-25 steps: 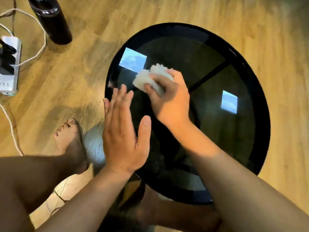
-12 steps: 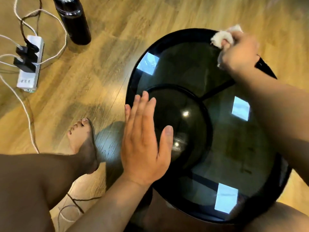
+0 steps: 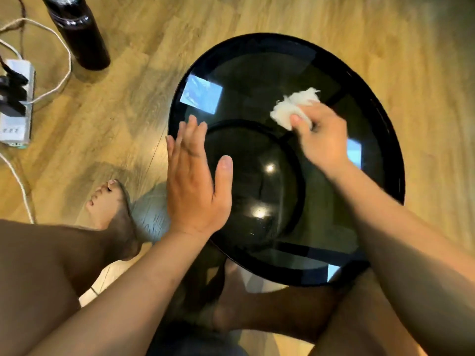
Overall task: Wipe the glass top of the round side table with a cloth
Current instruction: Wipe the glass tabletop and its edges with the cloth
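Round side table point(image 3: 380, 129): black rim, dark glass top, seen from above; bright rectangular reflections at far left, right and near edge, two small light spots near the centre; a dark ring and crossbars show through the glass. Cloth point(image 3: 291, 107): white, crumpled, lying on the glass in the far-right part of the surface, its frayed end pointing away from the person. Right hand point(image 3: 321, 140): fingers curled and pinching the cloth from the near side, thumb against its lower edge, forearm crossing the right side of the surface; slightly blurred. Left hand point(image 3: 195, 181): flat, palm down, fingers pressed together and thumb spread to the right, over the left edge of the surface; whether it touches the glass or hovers cannot be told. Floor point(image 3: 144, 80): light wooden boards. Bottle point(image 3: 77, 32): dark, upright, on the floor at far left, well apart from the table. Power strip point(image 3: 18, 109): white, at the left edge, black plugs in it, white cables looping around it. Foot point(image 3: 108, 204): bare, on the floor just left of the table, toes pointing away. Knees at the near edge, one each side of the surface.
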The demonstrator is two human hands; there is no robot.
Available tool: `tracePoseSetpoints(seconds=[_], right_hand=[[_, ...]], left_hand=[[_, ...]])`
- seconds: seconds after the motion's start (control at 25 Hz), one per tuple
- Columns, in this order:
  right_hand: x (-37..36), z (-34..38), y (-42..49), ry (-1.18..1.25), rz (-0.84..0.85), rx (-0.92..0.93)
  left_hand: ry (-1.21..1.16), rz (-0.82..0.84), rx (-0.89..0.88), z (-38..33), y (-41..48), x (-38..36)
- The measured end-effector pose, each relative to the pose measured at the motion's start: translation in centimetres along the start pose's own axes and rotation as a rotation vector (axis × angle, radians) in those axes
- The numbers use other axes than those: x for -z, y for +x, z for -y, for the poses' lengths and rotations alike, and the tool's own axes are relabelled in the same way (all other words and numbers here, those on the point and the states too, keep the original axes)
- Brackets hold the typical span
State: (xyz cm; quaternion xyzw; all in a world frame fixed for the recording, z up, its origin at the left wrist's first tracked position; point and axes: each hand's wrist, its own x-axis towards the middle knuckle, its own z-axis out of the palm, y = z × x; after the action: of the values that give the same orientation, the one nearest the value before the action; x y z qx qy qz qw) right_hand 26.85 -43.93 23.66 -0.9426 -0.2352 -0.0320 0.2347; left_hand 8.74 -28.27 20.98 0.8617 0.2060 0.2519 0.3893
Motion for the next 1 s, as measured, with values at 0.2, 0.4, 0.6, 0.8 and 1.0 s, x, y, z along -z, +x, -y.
tracePoseSetpoints(seconds=[0.2, 0.4, 0.6, 0.8, 1.0], right_hand=[[-3.5, 9.4, -11.1, 0.162, 0.226, 0.492], [6.0, -8.9, -7.4, -0.194, 0.116, 0.169], [9.4, -15.4, -4.8, -0.340, -0.023, -0.343], [3.1, -1.7, -12.5, -0.091, -0.027, -0.098], [-0.1, 8.8, -19.3, 0.064, 0.306, 0.349]], left_hand=[[-0.028, -0.002, 0.028, 0.1, -0.7, 0.1], [0.079, 0.035, 0.028, 0.8, -0.6, -0.4], [0.075, 0.046, 0.077, 0.8, -0.5, -0.3], [0.051, 0.049, 0.127, 0.6, -0.7, -0.3], [0.092, 0.070, 0.126, -0.4, -0.7, 0.1]])
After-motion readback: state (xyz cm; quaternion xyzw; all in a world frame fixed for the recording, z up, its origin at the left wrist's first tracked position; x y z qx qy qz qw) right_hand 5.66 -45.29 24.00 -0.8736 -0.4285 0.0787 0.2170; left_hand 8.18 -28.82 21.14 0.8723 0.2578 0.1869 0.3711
